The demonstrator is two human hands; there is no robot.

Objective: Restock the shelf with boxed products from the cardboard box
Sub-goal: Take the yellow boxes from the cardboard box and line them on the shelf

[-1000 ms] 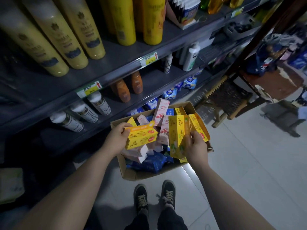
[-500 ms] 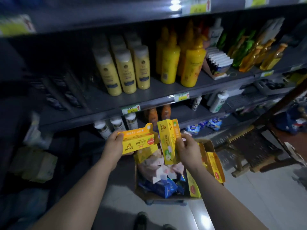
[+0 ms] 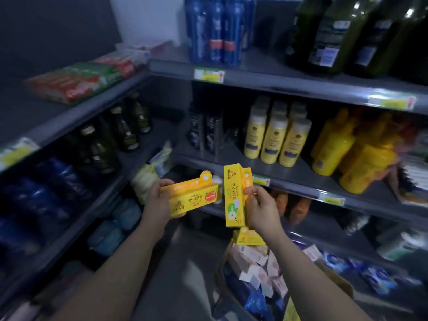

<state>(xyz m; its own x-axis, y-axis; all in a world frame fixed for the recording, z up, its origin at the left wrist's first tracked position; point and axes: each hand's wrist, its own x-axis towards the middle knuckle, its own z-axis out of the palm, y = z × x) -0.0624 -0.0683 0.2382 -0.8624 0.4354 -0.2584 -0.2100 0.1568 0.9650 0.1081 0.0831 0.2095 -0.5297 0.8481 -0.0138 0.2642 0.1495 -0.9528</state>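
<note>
Shelves [image 3: 289, 176] of bottles behind; left hand [image 3: 157, 201] grips a yellow box [image 3: 193, 196] flat; right hand [image 3: 262, 208] grips yellow boxes [image 3: 234, 195] upright.

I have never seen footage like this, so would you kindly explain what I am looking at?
There is no machine here: a person wears a wide-angle camera on the head, so this single picture looks forward and down at their own arms. The left hand grips a sideways yellow box; the right hand holds an upright yellow box. Below the right arm stands the open cardboard box, with more small cartons inside. In front are dark store shelves carrying pale yellow bottles and other goods.
</note>
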